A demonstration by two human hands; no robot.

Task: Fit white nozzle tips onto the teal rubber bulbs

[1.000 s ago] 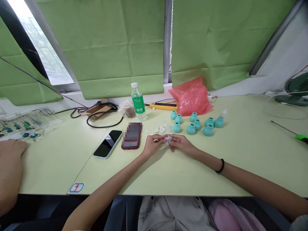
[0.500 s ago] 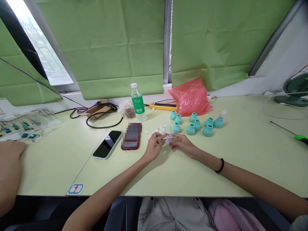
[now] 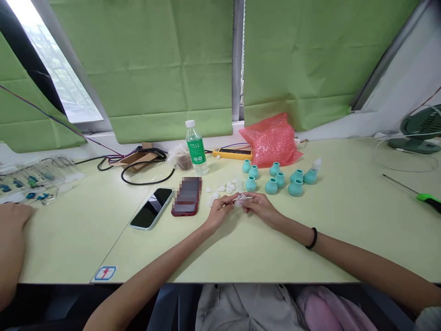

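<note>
My left hand point(image 3: 221, 210) and my right hand point(image 3: 260, 207) meet over the table, both pinching a small clear plastic piece point(image 3: 240, 200) between their fingertips. Its exact kind is too small to make out. Just beyond my fingers lie several small whitish translucent pieces point(image 3: 230, 185), loosely scattered. To the right of them stand several turquoise bulb-shaped pots point(image 3: 271, 185) with narrow open necks. One turquoise bulb point(image 3: 310, 177) at the right end has a clear pointed tip point(image 3: 317, 164) at its mouth.
Left of my hands lie a black-screened phone point(image 3: 151, 209) and a red-cased phone point(image 3: 188, 196). Behind are a water bottle point(image 3: 196, 149), a yellow device point(image 3: 231, 153) and red bubble wrap point(image 3: 274, 140). A screwdriver point(image 3: 427, 198) lies right; another person's arm point(image 3: 12, 248) rests left.
The whole view shifts slightly. My hands stay together on the clear plastic piece, with a small change in the fingers' position around it.
</note>
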